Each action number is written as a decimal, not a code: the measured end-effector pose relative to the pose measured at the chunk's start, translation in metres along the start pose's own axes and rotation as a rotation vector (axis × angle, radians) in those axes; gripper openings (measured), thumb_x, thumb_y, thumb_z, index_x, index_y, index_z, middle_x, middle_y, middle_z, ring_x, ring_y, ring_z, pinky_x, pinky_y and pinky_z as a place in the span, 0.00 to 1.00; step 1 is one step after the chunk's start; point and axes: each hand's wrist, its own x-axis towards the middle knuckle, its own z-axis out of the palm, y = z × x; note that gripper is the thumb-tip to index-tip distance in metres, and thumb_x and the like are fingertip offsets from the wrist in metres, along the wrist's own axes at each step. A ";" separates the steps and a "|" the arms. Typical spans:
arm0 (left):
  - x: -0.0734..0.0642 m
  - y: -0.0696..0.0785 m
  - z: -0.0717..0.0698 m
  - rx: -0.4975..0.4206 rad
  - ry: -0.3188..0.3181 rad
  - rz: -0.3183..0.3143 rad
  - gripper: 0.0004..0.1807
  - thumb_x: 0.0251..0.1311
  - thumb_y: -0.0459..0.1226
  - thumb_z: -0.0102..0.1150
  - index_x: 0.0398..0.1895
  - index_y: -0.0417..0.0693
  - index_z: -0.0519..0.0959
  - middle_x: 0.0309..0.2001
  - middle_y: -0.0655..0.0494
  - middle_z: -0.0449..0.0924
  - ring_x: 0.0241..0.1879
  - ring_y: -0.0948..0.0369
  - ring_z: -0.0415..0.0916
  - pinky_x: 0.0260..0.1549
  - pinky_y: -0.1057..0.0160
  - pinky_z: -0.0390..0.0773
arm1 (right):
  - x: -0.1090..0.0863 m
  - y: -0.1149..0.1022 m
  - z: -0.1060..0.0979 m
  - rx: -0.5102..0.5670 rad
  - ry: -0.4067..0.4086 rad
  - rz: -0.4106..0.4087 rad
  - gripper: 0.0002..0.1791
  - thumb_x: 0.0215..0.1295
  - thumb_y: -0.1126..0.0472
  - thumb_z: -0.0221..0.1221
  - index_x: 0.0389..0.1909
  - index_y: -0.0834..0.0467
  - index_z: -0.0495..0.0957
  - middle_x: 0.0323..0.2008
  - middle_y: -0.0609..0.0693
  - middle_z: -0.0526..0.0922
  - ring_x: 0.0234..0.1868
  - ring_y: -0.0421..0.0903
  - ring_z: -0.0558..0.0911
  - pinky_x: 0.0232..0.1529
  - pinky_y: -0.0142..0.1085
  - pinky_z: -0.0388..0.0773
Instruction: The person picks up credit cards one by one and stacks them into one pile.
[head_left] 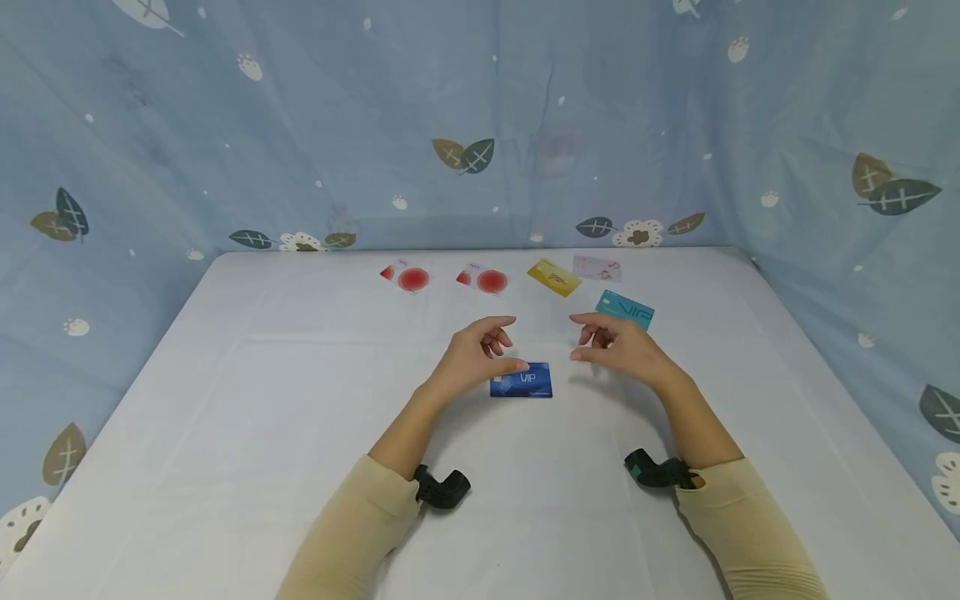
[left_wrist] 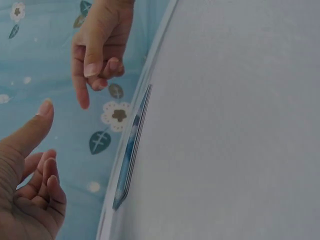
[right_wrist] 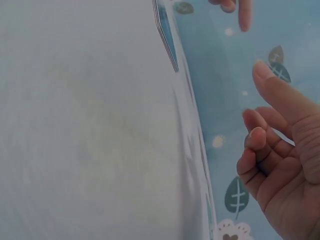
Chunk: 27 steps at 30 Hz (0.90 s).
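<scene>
A dark blue VIP card (head_left: 521, 385) lies flat on the table in the head view. Seen edge-on in the left wrist view, it is the top of a thin stack of cards (left_wrist: 131, 155). My left hand (head_left: 471, 357) hovers over the card's upper left part, its thumb covering a bit of it, and holds nothing. To the right, my right hand (head_left: 624, 347) is held in the air with empty, loosely bent fingers and thumb apart. Behind its fingers lies a teal VIP card (head_left: 627, 307), its lower edge partly hidden.
Along the table's back lie two white cards with red circles, a left one (head_left: 412, 278) and a right one (head_left: 491, 281), a yellow card (head_left: 554, 277) and a pale pink card (head_left: 597, 267). White cloth covers the table (head_left: 247, 417). A blue patterned curtain (head_left: 360, 108) stands behind it.
</scene>
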 end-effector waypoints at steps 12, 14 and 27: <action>0.020 0.014 0.026 0.003 0.007 0.035 0.39 0.50 0.44 0.70 0.66 0.47 0.67 0.46 0.47 0.76 0.44 0.56 0.71 0.41 0.63 0.74 | -0.007 0.010 -0.017 -0.023 0.092 0.042 0.36 0.56 0.50 0.67 0.63 0.62 0.69 0.40 0.56 0.79 0.31 0.44 0.73 0.29 0.30 0.69; 0.023 0.016 0.030 0.005 0.010 0.035 0.39 0.50 0.44 0.70 0.66 0.46 0.67 0.47 0.47 0.76 0.44 0.57 0.71 0.41 0.63 0.74 | -0.008 0.012 -0.019 -0.023 0.099 0.053 0.36 0.56 0.50 0.66 0.63 0.61 0.69 0.41 0.55 0.79 0.31 0.44 0.73 0.29 0.31 0.69; 0.056 0.032 0.055 0.023 0.019 -0.049 0.40 0.49 0.46 0.71 0.67 0.48 0.66 0.48 0.49 0.76 0.44 0.59 0.71 0.40 0.67 0.75 | -0.013 0.023 -0.042 -0.040 0.131 0.075 0.35 0.59 0.50 0.64 0.64 0.60 0.68 0.43 0.57 0.77 0.31 0.43 0.72 0.27 0.31 0.69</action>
